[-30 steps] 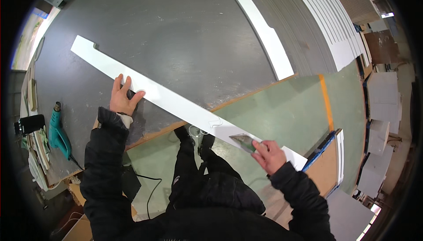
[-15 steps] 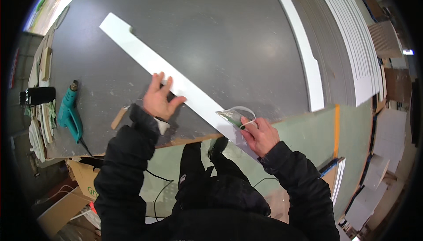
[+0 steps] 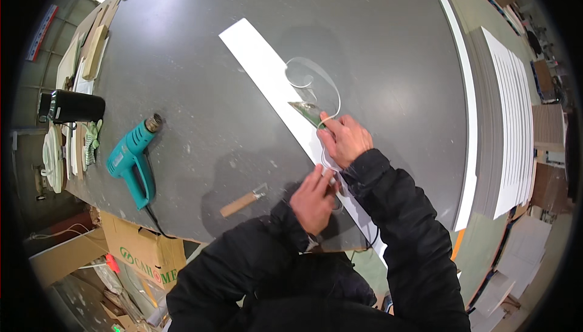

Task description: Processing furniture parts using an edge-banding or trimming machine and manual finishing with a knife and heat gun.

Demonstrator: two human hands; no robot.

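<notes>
A long white board (image 3: 261,65) lies slantwise over the grey tabletop, its near end jutting past the front edge. My right hand (image 3: 347,142) is closed on a scraper (image 3: 305,113) with a flat, pointed metal blade, which rests on the board. A thin white strip (image 3: 331,80) curls in a loop beside the blade and runs back under the right hand. Closer to me, my left hand (image 3: 313,201) grips the board with bent fingers at its left side; part of the strip curls by those fingertips.
A teal heat gun (image 3: 130,162) with a black cord lies at the left, and a small wooden-handled tool (image 3: 240,203) nearer me. A black container (image 3: 76,106) stands at the left edge. Along the right edge runs another white strip board (image 3: 467,150), beyond it stacked panels (image 3: 504,125).
My right hand and the scraper have moved farther up the board, and the curled strip is longer. My left hand has come off its flat hold and moved nearer me, beside the right.
</notes>
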